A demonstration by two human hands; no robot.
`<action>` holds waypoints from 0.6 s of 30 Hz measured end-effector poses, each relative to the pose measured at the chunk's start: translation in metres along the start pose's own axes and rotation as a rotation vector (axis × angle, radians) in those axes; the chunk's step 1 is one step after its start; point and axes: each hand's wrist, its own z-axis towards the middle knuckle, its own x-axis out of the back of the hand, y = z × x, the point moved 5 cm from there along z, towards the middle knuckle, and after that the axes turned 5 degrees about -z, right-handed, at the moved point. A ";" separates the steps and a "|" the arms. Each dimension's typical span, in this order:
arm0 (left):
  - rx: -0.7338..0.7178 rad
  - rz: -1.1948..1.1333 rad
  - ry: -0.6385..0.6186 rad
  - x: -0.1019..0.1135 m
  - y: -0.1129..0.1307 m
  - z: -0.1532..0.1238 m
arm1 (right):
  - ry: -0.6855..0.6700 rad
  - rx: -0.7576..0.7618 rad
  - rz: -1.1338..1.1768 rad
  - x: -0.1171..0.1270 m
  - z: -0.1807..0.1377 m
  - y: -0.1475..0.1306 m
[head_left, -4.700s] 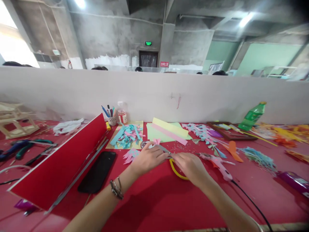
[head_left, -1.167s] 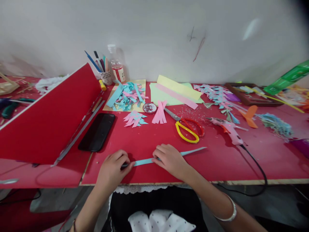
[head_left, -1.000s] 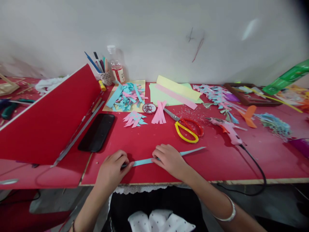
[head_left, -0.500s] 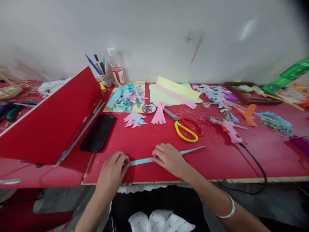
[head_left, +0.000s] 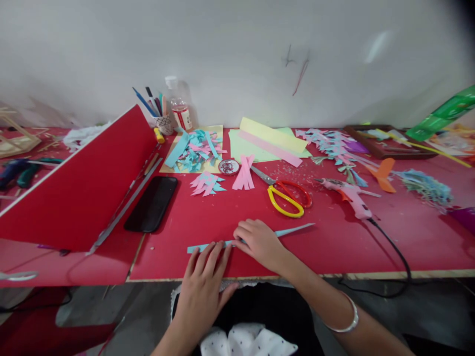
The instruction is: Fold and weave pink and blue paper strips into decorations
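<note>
2 hands [head_left: 202,279] [head_left: 261,244], 2 bottles [head_left: 181,114] [head_left: 440,117], 1 phone [head_left: 151,204].

Red table [head_left: 345,247], blue paper strip [head_left: 293,230], black phone [head_left: 151,205], scissors [head_left: 271,182] (yellow and red)

Half a second ago the left hand [head_left: 204,284] pinched one end of the blue paper strip [head_left: 293,230]; now it has let go, slid toward the right hand [head_left: 260,242] and spread its fingers [head_left: 213,258] flat across the strip, leaving that end bare on the tabletop [head_left: 208,217]. Nearly five seconds ago both hands were close together at the scissors [head_left: 271,184]; these now lie uncovered beyond the hands, as do the crossed pink strips [head_left: 244,174]. The view has also tipped down: the ceiling has gone, and the person's black clothing [head_left: 274,306] has come in.
</note>
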 end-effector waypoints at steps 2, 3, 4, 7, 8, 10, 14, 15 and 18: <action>0.012 0.012 -0.008 0.000 -0.005 -0.004 | -0.006 -0.001 0.009 0.001 0.000 0.000; 0.030 0.018 -0.011 -0.001 -0.008 -0.007 | -0.010 -0.002 0.014 0.001 0.000 0.000; 0.051 0.023 -0.009 -0.001 -0.012 -0.010 | -0.013 -0.003 0.020 0.001 0.000 0.000; 0.113 0.042 0.010 0.000 -0.023 -0.021 | -0.015 -0.006 0.032 0.002 0.000 0.000; 0.128 0.053 0.018 0.000 -0.027 -0.024 | -0.013 -0.005 0.036 0.002 0.000 0.000; 0.151 0.081 0.031 0.002 -0.033 -0.029 | -0.006 -0.002 0.047 0.002 0.000 0.000; 0.169 0.115 0.016 0.004 -0.038 -0.033 | 0.031 0.009 0.093 0.003 -0.005 0.006; 0.167 0.121 0.010 0.004 -0.038 -0.033 | 0.043 0.008 0.110 0.004 -0.008 0.008; 0.158 0.145 0.009 0.005 -0.038 -0.033 | 0.072 0.008 0.152 0.006 -0.019 0.019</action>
